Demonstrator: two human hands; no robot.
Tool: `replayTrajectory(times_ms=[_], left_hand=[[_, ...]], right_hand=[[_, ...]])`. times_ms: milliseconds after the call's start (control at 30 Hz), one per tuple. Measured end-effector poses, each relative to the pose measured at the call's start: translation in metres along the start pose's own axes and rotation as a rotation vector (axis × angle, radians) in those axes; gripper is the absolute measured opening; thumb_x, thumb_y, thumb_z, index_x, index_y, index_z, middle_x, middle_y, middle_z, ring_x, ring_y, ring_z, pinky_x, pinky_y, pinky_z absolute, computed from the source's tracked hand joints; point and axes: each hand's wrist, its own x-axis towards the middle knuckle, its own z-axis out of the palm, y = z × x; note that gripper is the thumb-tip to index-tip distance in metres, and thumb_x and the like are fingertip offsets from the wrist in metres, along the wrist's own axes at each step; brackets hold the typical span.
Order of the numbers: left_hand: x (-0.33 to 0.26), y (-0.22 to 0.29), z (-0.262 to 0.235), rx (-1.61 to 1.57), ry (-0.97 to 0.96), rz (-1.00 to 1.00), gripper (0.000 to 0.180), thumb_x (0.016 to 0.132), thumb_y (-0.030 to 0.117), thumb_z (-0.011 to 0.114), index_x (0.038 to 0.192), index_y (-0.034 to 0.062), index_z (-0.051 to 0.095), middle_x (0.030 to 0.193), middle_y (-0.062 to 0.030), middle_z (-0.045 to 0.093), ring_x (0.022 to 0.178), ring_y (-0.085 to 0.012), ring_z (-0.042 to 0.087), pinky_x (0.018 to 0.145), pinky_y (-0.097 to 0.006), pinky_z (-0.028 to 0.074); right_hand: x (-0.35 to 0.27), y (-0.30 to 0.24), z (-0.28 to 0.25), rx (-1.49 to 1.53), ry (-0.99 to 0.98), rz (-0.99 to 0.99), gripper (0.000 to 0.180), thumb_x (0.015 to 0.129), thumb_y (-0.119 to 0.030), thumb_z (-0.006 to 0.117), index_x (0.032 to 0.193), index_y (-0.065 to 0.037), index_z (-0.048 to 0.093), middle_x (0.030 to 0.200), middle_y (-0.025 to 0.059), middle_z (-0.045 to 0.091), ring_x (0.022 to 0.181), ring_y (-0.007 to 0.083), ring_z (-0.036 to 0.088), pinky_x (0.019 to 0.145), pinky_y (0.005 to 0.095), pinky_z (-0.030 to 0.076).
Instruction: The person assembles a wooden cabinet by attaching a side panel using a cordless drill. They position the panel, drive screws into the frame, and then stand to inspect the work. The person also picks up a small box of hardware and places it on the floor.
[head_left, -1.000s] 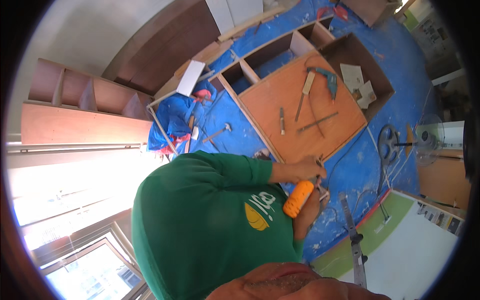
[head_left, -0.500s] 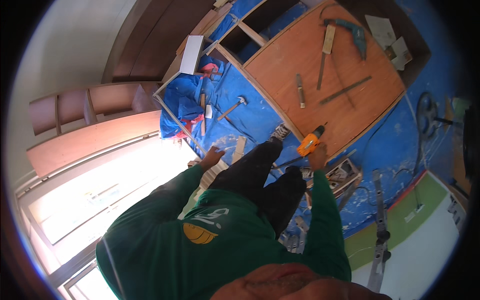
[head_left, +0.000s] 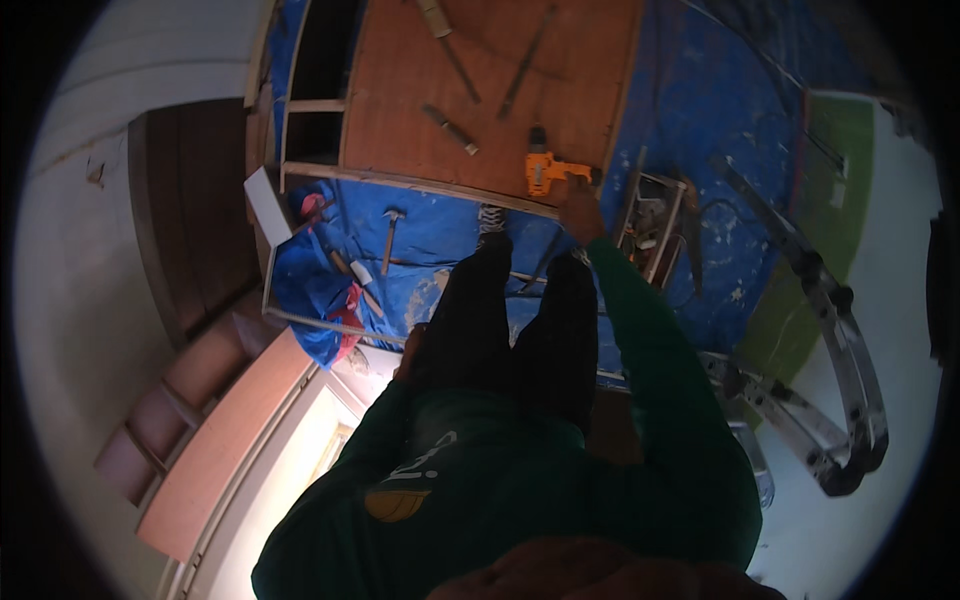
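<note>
An orange cordless drill [head_left: 548,171] is being reached for, or set down, at the near edge of a brown plywood cabinet panel [head_left: 480,60] lying on a blue tarpaulin [head_left: 690,110], with the right hand [head_left: 578,210] touching or just beside its handle end; whether the fingers are closing on it cannot be told. The drill's long axis is lying across the view, chuck end away from that hand. The left hand [head_left: 410,352] is being held well back by the left knee, its grip hidden, so the right is being kept far nearer.
</note>
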Motion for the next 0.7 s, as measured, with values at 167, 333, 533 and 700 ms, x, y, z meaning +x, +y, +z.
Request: replayTrajectory(times_ms=[167,333,533,700], left_hand=[[0.115,0.045,-0.058,-0.178,-0.035,0.049,0.036,0.094,0.024,0.071,0.124,0.0040,0.065,0.110,-0.0204,0.071,0.103,-0.0325,0.070,0.089,-0.042,0.055],[0.162,0.197,-0.092,-0.183,-0.105,0.380,0.031,0.100,0.027,0.068,0.118,0.0012,0.069,0.110,-0.0118,0.072,0.104,-0.0223,0.069,0.092,-0.036,0.054],[-0.030,0.584,-0.191,-0.394,-0.586,0.742,0.029,0.107,0.026,0.061,0.110,-0.0022,0.068,0.096,-0.0086,0.071,0.093,-0.0149,0.066,0.084,-0.031,0.053],[-0.159,0.725,-0.246,-0.400,-0.416,1.801,0.014,0.093,0.020,0.068,0.100,0.0119,0.077,0.092,-0.0026,0.073,0.074,-0.0224,0.069,0.057,-0.030,0.050]], right_hand=[[-0.135,-0.002,-0.046,0.261,0.144,0.333,0.056,0.092,-0.015,0.067,0.142,0.004,0.050,0.136,0.0303,0.056,0.121,0.0444,0.060,0.100,0.0526,0.051],[-0.316,0.108,0.001,0.302,0.267,0.578,0.052,0.090,-0.029,0.070,0.128,0.005,0.063,0.130,0.0287,0.063,0.125,0.0450,0.058,0.106,0.0498,0.047],[-0.535,0.182,0.006,0.501,-0.012,1.229,0.038,0.090,-0.022,0.065,0.121,-0.001,0.069,0.124,0.0227,0.071,0.117,0.0366,0.068,0.098,0.0456,0.054],[-0.621,0.126,-0.015,1.109,0.345,1.599,0.024,0.097,-0.014,0.060,0.121,-0.010,0.063,0.100,0.0065,0.067,0.082,0.0214,0.068,0.063,0.0374,0.050]])
